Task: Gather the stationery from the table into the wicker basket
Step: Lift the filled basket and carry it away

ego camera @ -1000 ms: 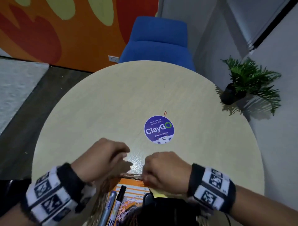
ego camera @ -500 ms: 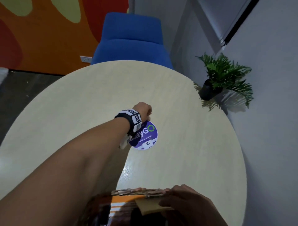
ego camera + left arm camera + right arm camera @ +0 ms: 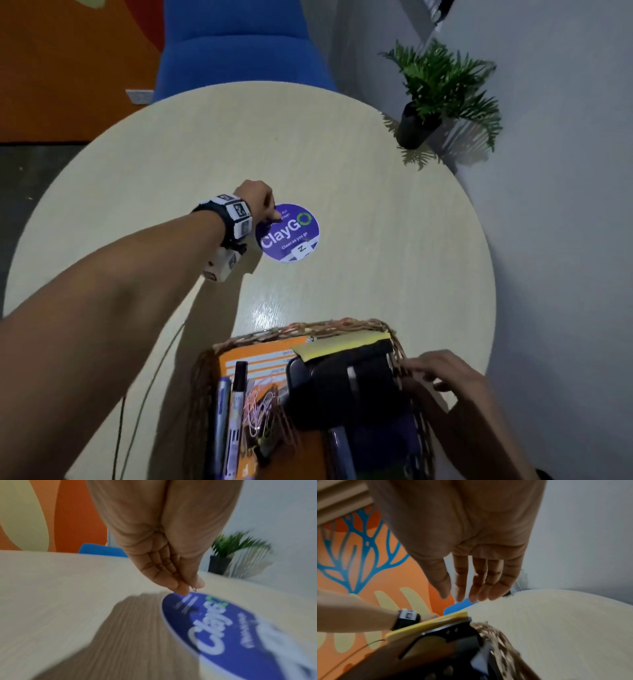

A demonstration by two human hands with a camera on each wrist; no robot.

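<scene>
Paper clip [image 3: 193, 588] now pinched in left hand [image 3: 257, 198], lifted off table [image 3: 376, 205] beside purple sticker [image 3: 291, 236]. Right hand [image 3: 442, 371], fingers loosely spread, at wicker basket [image 3: 301, 330] rim. Seemingly last stray item, only drop-off left.

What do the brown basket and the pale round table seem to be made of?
The brown basket looks like woven wicker: interlaced, matt natural strands show along its rim. The pale round table looks like light wood or wood-look laminate: fine straight grain and a soft glare suggest a smooth, semi-gloss finish; which one, the look leaves open.
</scene>
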